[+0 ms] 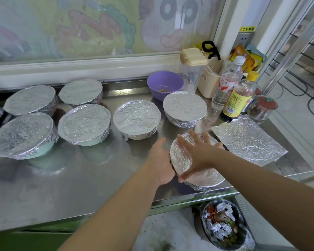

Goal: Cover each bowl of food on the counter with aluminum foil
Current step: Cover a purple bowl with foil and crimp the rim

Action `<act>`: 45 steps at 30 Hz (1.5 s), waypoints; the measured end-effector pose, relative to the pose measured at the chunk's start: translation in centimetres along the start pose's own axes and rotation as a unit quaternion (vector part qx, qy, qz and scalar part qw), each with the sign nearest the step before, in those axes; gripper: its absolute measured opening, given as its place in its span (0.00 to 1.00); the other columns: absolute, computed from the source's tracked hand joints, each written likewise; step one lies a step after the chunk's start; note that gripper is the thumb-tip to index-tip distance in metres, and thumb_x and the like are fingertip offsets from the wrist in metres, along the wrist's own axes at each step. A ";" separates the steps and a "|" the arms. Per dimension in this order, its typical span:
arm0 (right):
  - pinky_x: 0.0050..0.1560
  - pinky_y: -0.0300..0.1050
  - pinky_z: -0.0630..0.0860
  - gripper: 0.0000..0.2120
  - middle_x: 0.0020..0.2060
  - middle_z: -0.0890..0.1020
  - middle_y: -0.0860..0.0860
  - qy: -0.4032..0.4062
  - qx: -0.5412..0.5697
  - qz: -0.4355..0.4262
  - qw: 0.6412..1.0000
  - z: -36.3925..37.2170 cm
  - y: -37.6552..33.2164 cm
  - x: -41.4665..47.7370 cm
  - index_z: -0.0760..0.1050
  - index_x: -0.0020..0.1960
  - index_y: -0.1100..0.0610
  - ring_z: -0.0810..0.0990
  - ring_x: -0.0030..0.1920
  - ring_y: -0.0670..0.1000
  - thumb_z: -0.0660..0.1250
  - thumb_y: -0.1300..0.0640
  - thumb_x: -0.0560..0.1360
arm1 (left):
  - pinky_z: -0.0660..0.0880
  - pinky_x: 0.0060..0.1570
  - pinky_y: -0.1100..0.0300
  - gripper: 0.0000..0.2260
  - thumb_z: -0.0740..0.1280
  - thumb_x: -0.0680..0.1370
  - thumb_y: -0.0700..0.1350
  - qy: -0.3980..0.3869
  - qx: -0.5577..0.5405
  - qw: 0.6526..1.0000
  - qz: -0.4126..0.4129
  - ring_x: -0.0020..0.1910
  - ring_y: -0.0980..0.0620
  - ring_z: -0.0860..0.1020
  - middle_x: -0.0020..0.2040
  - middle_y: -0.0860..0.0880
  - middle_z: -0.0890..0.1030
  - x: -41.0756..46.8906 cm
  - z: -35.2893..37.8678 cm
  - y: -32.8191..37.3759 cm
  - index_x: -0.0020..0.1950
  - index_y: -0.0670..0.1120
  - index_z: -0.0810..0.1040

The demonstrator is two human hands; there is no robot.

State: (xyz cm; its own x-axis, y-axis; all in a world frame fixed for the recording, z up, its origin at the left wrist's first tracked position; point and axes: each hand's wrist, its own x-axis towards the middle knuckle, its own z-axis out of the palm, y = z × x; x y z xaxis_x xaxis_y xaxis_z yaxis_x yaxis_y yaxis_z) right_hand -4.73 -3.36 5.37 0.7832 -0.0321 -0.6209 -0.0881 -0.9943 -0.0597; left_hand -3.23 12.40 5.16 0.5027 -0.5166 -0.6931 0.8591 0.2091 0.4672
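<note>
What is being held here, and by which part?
The foil-covered bowl, steadied not gripped: left hand flat against its left side, right hand flat on top.

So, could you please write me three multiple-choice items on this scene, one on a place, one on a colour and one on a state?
1. Where is the loose foil sheet? A in the floor bin; B on the counter, at its right end; C over a bottle.
2. The uncovered bowl is: A red; B purple; C white.
3. The right hand: A grips a bottle; B hangs idle; C lies flat on a foil-covered bowl.
Answers: B, it lies on steel; B, its wall is purple; C, spread fingers rest on foil.
</note>
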 end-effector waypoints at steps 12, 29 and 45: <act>0.63 0.88 0.41 0.72 0.78 0.27 0.49 0.007 0.002 0.001 1.000 0.3 0.1 0.3 0.25 0.75 0.34 0.26 0.76 0.67 0.74 0.22 0.53 | 0.75 0.51 0.52 0.26 0.52 0.83 0.61 -0.005 0.107 0.994 0.021 0.55 0.46 0.80 0.57 0.44 0.82 1.7 -0.7 1.4 0.67 0.45 0.76; 0.63 0.88 0.42 0.72 0.78 0.28 0.50 0.017 0.000 0.002 1.000 0.7 0.1 0.7 0.24 0.75 0.34 0.29 0.77 0.68 0.73 0.20 0.51 | 0.66 0.70 0.39 0.28 0.49 0.82 0.65 -0.009 0.206 0.976 -0.067 0.60 0.40 0.77 0.57 0.41 0.81 2.2 1.4 4.1 0.57 0.45 0.78; 0.70 0.82 0.42 0.78 0.71 0.20 0.52 -0.015 0.062 0.043 0.997 -0.4 -0.2 1.4 0.21 0.73 0.36 0.24 0.73 0.69 0.62 0.12 0.38 | 0.74 0.61 0.55 0.21 0.50 0.85 0.54 0.050 -0.057 0.986 0.148 0.63 0.50 0.78 0.66 0.44 0.78 2.6 -2.8 -2.1 0.65 0.43 0.75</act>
State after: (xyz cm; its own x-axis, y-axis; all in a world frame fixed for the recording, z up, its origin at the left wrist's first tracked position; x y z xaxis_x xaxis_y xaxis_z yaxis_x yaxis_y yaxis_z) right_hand -3.33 -3.25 4.83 0.7503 -0.1119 -0.6516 -0.2310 -0.9678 -0.0997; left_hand -3.43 12.96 0.86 0.7352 -0.3350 -0.5893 0.6756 0.4327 0.5969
